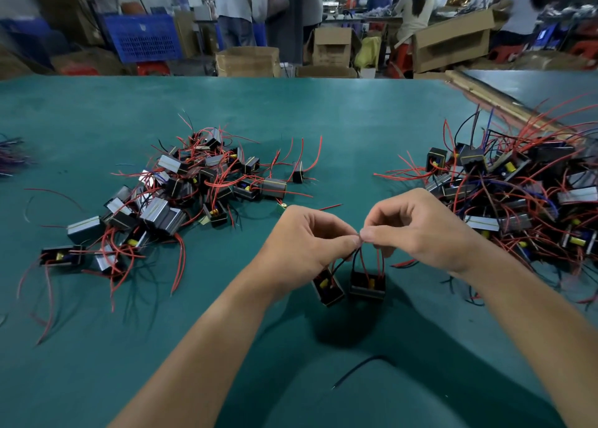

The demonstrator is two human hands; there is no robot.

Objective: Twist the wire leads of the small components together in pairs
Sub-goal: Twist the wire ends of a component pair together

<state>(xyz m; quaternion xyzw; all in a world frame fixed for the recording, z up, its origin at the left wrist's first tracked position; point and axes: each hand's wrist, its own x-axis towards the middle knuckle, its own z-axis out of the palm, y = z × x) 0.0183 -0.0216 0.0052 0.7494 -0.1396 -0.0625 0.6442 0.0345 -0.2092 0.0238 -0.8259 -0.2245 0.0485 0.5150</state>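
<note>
Two small black components hang side by side just above the green table [291,117]: one [328,288] on the left, tilted, and one [368,284] on the right. Their red and black wire leads [364,261] rise to a point where my two hands meet. My left hand [307,236] pinches the lead ends between thumb and forefinger. My right hand [417,230] pinches the same ends from the other side, thumb tip touching the left thumb tip. The lead ends themselves are hidden by my fingertips.
A heap of similar components with red leads [181,194] lies to the left. A second, larger heap [517,194] lies to the right, close to my right hand. A loose black wire [359,367] lies near the front. Cardboard boxes and seated people are beyond the table.
</note>
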